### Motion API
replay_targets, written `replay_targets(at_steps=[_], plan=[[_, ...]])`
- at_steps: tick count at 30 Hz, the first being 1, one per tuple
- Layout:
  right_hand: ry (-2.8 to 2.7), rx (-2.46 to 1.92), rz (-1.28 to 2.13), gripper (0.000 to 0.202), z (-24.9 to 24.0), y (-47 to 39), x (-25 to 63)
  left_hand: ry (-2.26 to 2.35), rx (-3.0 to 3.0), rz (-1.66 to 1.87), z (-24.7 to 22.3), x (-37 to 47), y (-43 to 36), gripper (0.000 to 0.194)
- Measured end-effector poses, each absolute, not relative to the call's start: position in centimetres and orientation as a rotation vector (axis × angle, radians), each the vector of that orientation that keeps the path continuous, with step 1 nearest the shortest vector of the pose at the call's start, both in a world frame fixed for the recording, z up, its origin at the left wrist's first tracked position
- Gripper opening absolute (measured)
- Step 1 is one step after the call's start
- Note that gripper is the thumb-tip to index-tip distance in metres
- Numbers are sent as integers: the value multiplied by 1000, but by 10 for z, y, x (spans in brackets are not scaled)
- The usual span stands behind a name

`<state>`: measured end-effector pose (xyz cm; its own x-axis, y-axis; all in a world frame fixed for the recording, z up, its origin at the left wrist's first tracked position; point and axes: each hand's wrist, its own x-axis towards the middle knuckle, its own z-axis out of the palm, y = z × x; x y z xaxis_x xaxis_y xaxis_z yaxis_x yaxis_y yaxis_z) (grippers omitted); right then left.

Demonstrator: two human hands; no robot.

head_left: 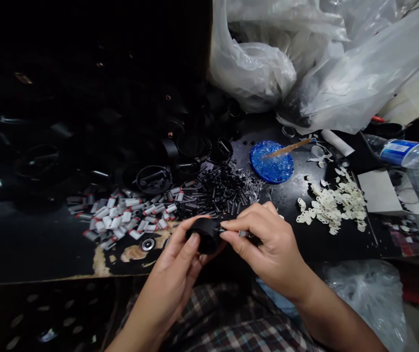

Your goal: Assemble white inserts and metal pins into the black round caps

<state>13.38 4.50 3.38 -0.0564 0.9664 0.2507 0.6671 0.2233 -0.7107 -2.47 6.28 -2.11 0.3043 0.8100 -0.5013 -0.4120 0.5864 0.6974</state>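
Sitting at the centre of the action, the short black cylinder [205, 226] is held up at the near edge of the table [30, 254], its open mouth tipped toward the wearer; the left hand [180, 258] has it cupped, thumb across the rim, fingers wrapped round behind, closed only as far as its girth allows. And over on the other side, the right hand [268, 239] has thumb and forefinger pinched nearly together on a small dark part [219, 229]; here's the relation that counts: that part lies at the cylinder's right-hand wall, roughly level with the rim, seemingly pointing sideways into it, and the right hand is the nearer one; whether its tip has entered the wall or merely touches it is too small to tell.

Just beyond the cylinder, dark springs [213, 188] lie heaped; to the left, a spread of grey sleeves [116, 222] with red ends, a round ring [147, 244] near them; farther out on the right, a blue lid [271, 168] with a stick [290, 147] across it, then pale flat pieces [332, 203] in a loose pile.
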Motion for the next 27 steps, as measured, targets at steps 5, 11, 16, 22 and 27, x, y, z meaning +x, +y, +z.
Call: replay_targets(at_steps=[5, 11, 16, 22, 27], plan=[[-1762, -1490, 594, 2, 34, 42, 133, 919, 472, 825, -22, -25, 62, 21], [-1530, -1488, 1142, 16, 41, 47, 139, 871, 420, 680, -16, -30, 68, 21], [-1457, -1571, 1116, 15, 37, 43, 137, 859, 430, 619, -14, -32, 73, 21], [-1874, -1512, 451, 6, 34, 34, 132, 894, 426, 712, -13, -28, 72, 19], [-1999, -1559, 484, 8, 41, 37, 136, 896, 445, 735, -13, -25, 70, 20]])
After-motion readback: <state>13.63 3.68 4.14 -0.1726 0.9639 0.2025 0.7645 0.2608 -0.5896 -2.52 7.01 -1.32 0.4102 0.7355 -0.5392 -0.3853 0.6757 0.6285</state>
